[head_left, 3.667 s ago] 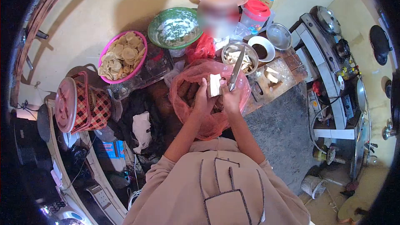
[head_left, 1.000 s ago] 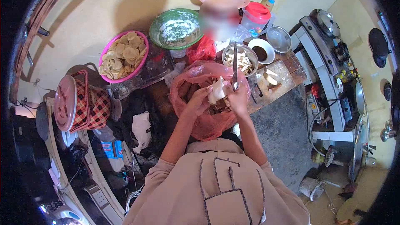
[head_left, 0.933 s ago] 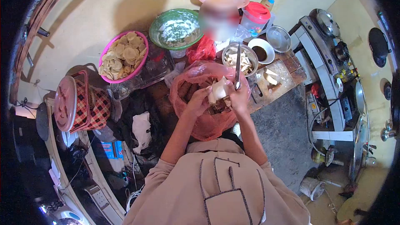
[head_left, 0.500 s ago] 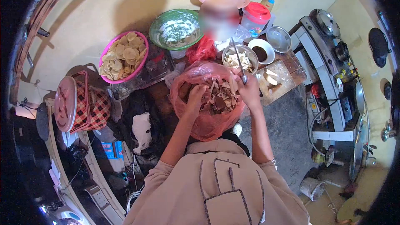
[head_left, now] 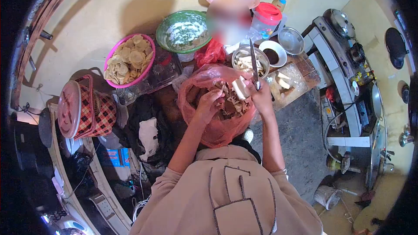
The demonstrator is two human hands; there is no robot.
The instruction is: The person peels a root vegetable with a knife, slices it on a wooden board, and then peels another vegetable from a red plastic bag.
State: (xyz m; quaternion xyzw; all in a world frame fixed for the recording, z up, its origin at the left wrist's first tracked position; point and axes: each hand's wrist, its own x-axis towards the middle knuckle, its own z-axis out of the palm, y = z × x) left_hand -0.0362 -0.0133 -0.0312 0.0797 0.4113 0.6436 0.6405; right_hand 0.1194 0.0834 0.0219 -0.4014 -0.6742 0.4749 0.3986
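My right hand [head_left: 261,98] grips a knife [head_left: 253,58], its blade pointing up and away. The same hand also holds a thick white peeled piece of root, apparently cassava [head_left: 239,88]. My left hand [head_left: 209,105] is closed in a pinch, with what looks like a strip of peel [head_left: 223,88] at its fingertips. Both hands are over a red plastic bag [head_left: 217,135], opened wide in front of me. Brown and pinkish peels [head_left: 235,108] lie heaped inside it.
Behind the bag stands a metal bowl [head_left: 265,74] of white pieces. To its right are a cutting board [head_left: 300,88] and a white bowl [head_left: 281,52] with dark contents. Left are a green basin [head_left: 167,19] and a pink basket [head_left: 152,58] of round slices. A stove [head_left: 335,39] stands right.
The white cassava piece has turned into clear view beside my right hand. The knife blade has tilted more upright, and my left hand has shifted slightly, its fingers now pinched over the peels.
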